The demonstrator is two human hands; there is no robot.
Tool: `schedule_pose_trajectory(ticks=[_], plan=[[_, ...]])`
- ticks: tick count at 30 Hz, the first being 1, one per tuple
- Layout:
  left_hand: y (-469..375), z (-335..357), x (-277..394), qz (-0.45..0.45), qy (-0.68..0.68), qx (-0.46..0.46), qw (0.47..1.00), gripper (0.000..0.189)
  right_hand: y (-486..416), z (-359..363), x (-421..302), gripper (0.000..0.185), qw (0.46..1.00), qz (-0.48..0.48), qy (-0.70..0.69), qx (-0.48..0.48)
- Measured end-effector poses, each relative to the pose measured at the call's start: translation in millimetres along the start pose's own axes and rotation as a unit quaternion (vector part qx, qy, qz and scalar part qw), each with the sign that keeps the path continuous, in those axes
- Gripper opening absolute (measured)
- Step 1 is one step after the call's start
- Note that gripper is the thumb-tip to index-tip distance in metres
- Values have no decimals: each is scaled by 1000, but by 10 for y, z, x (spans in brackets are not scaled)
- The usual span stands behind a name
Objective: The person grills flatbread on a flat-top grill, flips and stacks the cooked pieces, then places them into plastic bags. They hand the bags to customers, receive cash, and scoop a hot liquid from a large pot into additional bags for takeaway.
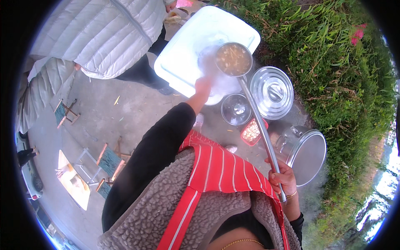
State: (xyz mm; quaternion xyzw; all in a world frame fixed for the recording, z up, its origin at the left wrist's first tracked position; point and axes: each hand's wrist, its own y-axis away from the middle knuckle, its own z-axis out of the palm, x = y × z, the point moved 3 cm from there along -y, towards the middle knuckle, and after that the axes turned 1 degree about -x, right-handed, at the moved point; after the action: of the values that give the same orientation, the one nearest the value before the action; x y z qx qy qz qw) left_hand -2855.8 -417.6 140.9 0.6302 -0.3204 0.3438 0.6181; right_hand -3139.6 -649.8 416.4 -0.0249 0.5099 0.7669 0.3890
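Observation:
My right hand [282,176] grips the lower end of a long metal handle. Its ladle [257,117] reaches up and away from me, the bowl filled with brownish broth [234,59] with pale pieces in it. My left hand [203,89] is beside the ladle bowl, over a large white plastic tub or lid [181,59]. Steam blurs its fingers, so whether they hold something is hidden. To the right of my body stands a large stainless steel pot [307,157], uncovered, with steam around it.
A metal pot lid [271,93] and a glass lid [236,107] lie below the ladle. A red plastic container [251,132] holds pale pieces. A person in a quilted jacket [103,34] stands across. Folding stools [110,160] and a small table [73,181] are left; shrubs [318,78] line the right.

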Motion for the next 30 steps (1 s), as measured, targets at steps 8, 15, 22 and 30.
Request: schedule_pose_trajectory(ticks=[8, 15, 22, 30], plan=[[103, -343, 371, 18, -208, 35, 977, 54, -115, 128, -88, 51, 988, -22, 123, 91], [-730, -293, 1467, 370, -365, 96, 849, 29, -132, 180, -105, 53, 981, -32, 153, 111], [-1577, 307, 1697, 227, -606, -189, 739, 36, -210, 198, -65, 55, 977, -32, 163, 133], [-687, 151, 1739, 278, -432, 85, 854, 31, -335, 127, -36, 55, 975, -30, 175, 131]])
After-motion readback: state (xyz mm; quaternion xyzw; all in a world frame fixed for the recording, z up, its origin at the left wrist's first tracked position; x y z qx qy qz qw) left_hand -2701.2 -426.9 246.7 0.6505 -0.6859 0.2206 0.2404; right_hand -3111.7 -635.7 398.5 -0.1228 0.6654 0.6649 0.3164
